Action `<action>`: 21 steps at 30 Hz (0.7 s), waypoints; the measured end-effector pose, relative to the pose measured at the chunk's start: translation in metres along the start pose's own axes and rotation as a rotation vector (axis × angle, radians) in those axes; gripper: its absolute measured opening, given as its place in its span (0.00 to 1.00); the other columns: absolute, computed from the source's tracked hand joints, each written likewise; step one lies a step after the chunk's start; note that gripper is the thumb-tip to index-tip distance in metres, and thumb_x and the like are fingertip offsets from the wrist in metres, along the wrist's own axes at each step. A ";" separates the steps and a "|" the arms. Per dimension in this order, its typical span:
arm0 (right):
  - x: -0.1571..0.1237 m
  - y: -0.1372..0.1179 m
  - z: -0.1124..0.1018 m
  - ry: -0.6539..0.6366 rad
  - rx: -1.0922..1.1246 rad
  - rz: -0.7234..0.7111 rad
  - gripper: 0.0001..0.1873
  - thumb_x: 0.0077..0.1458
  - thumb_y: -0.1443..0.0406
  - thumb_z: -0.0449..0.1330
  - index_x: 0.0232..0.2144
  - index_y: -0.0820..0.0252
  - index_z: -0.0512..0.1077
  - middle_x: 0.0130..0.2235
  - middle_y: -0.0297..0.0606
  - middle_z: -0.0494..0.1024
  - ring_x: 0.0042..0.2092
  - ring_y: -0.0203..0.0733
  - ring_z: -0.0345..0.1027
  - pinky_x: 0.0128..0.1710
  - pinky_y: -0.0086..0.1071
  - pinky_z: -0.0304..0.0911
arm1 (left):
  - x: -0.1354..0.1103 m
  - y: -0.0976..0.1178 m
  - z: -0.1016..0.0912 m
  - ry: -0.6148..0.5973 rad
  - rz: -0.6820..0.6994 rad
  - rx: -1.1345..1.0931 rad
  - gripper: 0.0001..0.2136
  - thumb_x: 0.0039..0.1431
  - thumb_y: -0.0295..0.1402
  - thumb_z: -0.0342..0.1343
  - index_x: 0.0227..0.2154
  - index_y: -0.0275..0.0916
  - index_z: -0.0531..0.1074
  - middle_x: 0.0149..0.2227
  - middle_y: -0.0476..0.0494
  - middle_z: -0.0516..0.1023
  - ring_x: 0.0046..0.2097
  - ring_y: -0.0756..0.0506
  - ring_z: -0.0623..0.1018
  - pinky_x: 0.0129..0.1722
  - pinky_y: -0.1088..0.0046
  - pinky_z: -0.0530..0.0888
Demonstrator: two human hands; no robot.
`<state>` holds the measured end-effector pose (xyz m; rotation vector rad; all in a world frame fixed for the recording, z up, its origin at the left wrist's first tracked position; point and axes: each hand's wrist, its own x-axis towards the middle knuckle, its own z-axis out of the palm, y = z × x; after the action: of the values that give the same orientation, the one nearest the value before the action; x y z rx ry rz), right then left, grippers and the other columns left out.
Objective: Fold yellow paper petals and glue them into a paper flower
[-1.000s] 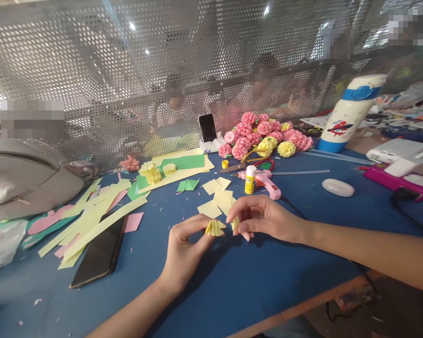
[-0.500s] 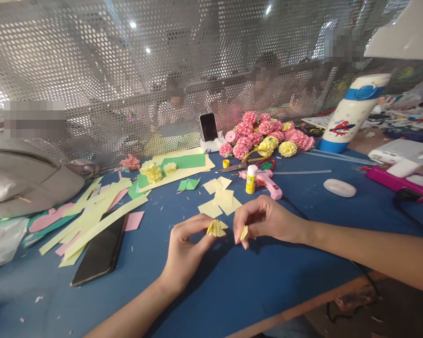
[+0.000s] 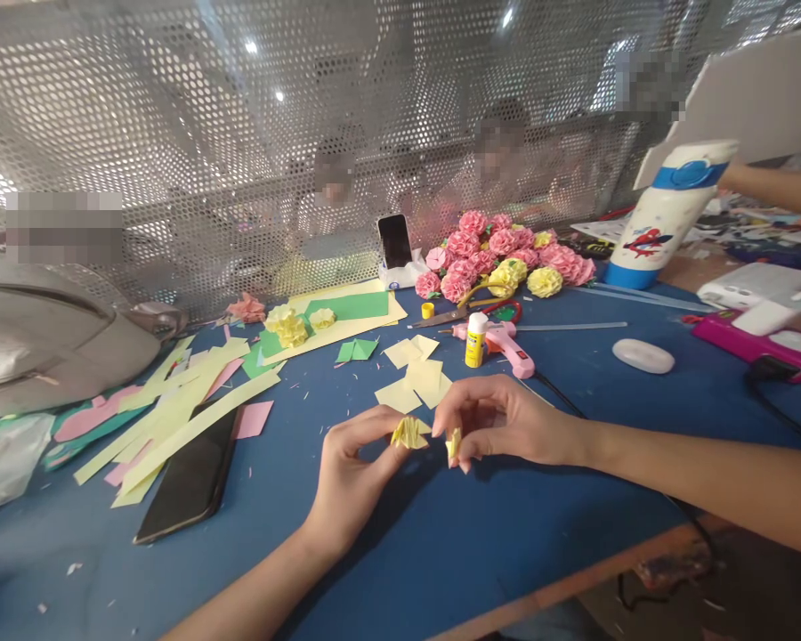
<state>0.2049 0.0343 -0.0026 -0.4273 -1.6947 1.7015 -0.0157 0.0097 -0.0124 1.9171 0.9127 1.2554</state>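
Above the table (image 3: 494, 543), the left hand (image 3: 347, 463) pinches folded paper (image 3: 411, 434) protruding rightward, the right hand (image 3: 517, 420) a smaller piece (image 3: 452, 444).

1. Light is moderate and slightly hazy; the blue tabletop (image 3: 540, 525) darkens toward its lower left corner.
2. Small white glare spots dot the perforated panel (image 3: 240, 133), with a brighter patch at its left edge.
3. Soft shadows fall on the tabletop beside the left hand (image 3: 353, 458) and below the right hand (image 3: 494, 423).
4. Wide-angle distortion stretches the edges, including the grey bag (image 3: 60, 334).
5. People (image 3: 500, 151) behind the panel look blurred, with pixelated blocks over them.
6. The pinched yellow paper (image 3: 410, 434) lacks fine detail.
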 end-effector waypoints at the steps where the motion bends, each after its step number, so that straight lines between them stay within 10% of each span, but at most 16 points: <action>1: 0.000 -0.001 0.000 -0.002 0.000 0.009 0.11 0.55 0.68 0.67 0.41 0.62 0.73 0.32 0.33 0.79 0.31 0.32 0.75 0.33 0.25 0.71 | 0.000 0.000 0.000 0.001 -0.004 0.003 0.07 0.61 0.31 0.60 0.29 0.38 0.80 0.30 0.46 0.80 0.31 0.48 0.76 0.33 0.75 0.71; 21: 0.002 0.001 0.003 0.059 -0.022 0.074 0.06 0.49 0.66 0.71 0.31 0.62 0.80 0.31 0.36 0.82 0.33 0.34 0.76 0.36 0.25 0.71 | -0.002 0.004 0.001 -0.076 0.139 0.106 0.05 0.61 0.31 0.61 0.37 0.42 0.82 0.33 0.44 0.83 0.33 0.47 0.77 0.35 0.73 0.70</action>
<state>0.2012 0.0337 -0.0026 -0.5518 -1.6746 1.7078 -0.0143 0.0055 -0.0107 2.1286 0.8340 1.2253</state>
